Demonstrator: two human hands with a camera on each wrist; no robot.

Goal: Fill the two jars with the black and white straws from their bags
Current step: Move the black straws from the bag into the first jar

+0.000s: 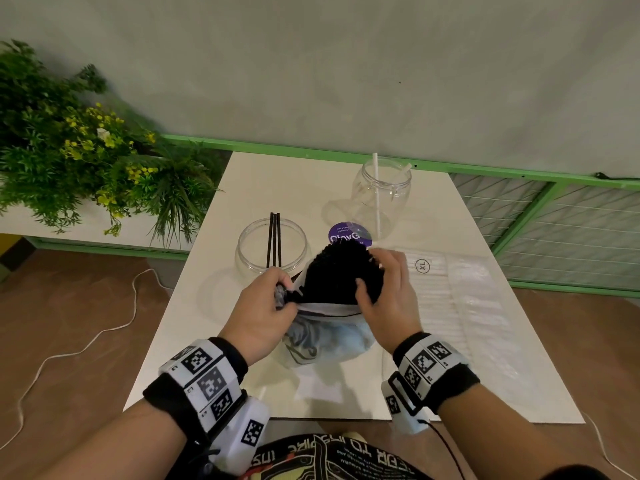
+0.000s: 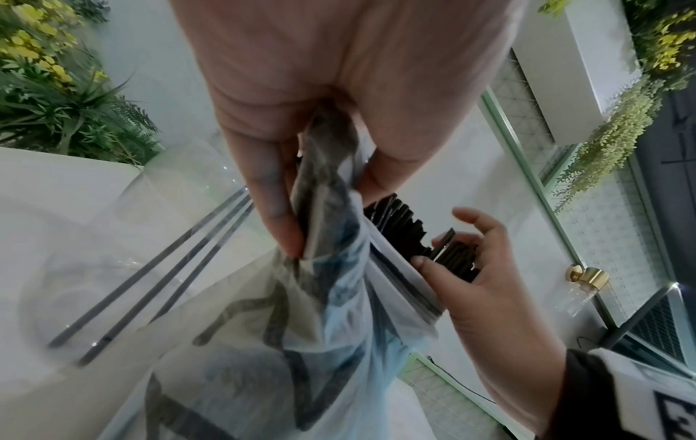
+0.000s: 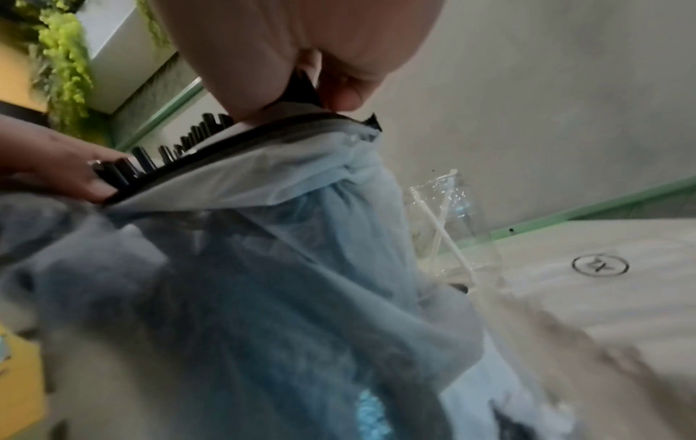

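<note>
Left jar: clear plastic jar (image 1: 272,249) holding three black straws (image 1: 273,239), left of translucent bag (image 1: 329,327).
Right jar: second clear plastic jar (image 1: 382,192), behind the bag, holding white straws (image 1: 376,195).

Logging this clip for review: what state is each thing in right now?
near jar: open, three black straws inside
far jar: open, two white straws inside
black-straw bag: open, straws protruding
left hand: grips bag
right hand: pinches black straws

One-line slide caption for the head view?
Left hand grips bag while right hand pinches black straws beside the jar.
</note>
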